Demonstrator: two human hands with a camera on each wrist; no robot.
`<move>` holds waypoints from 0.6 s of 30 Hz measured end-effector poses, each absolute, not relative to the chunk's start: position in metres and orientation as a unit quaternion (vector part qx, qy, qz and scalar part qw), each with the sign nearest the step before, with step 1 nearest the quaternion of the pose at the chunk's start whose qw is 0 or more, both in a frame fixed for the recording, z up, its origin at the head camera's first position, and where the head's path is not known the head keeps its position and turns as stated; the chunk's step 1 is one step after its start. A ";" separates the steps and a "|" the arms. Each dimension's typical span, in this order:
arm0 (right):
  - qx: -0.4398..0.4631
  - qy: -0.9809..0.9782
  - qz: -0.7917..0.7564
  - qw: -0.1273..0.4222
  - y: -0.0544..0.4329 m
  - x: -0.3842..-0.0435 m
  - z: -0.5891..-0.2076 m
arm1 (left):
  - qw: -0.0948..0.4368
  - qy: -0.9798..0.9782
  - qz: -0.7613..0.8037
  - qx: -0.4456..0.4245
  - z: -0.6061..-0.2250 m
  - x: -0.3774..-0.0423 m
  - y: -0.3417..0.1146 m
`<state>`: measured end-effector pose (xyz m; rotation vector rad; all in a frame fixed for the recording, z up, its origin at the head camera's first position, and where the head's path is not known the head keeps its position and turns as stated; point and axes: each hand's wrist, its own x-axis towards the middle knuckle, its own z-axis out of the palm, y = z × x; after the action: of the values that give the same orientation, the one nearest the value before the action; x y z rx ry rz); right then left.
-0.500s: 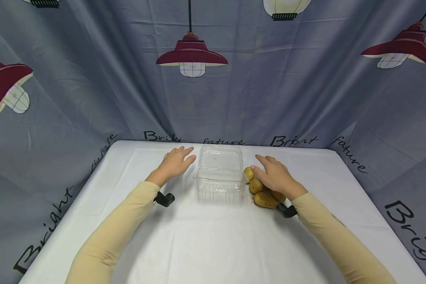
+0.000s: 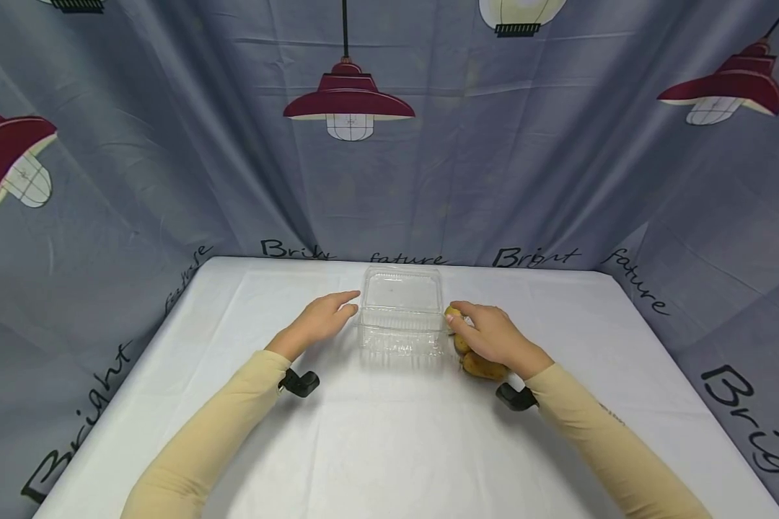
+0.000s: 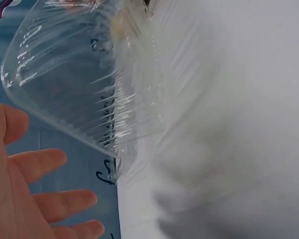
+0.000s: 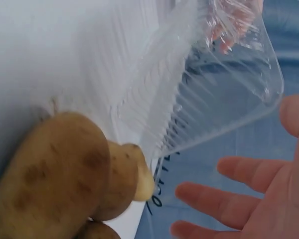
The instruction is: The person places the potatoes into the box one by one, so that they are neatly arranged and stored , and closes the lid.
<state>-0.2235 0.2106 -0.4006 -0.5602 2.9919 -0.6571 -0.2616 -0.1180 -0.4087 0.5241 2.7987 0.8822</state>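
Note:
A clear plastic clamshell box (image 2: 402,339) stands on the white table, its lid (image 2: 402,290) raised at the back. To its left is my left hand (image 2: 321,319), fingers extended and fingertips close to the box's side. In the left wrist view those fingers (image 3: 65,205) are spread and hold nothing. My right hand (image 2: 496,337) hovers over several brown potatoes (image 2: 483,366) right of the box, partly hiding them. The right wrist view shows its fingers (image 4: 219,204) parted and nothing between them, with the nearest potato (image 4: 65,164) lying to one side.
A white cloth (image 2: 389,440) covers the table. Behind and at both sides hangs a grey-blue curtain (image 2: 480,166) with printed lamps and lettering. A black wrist camera (image 2: 301,383) sits on the left wrist, another (image 2: 516,397) on the right.
Both hands have come lower and a little nearer to me. The right hand now covers more of the potatoes; the left fingertips are closer to the box.

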 end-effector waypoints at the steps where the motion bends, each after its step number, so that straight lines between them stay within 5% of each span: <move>1: -0.184 0.959 -0.213 0.013 0.210 -0.223 -0.402 | 0.085 0.934 0.300 0.173 -0.410 -0.260 -0.118; 18: -0.241 0.943 -0.225 -0.035 0.210 -0.205 -0.432 | 0.074 0.920 0.337 0.187 -0.442 -0.231 -0.124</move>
<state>-0.2048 0.2103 -0.4323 -0.7754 3.0315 -0.7242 -0.2311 -0.1237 -0.4422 0.5608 2.7619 1.0119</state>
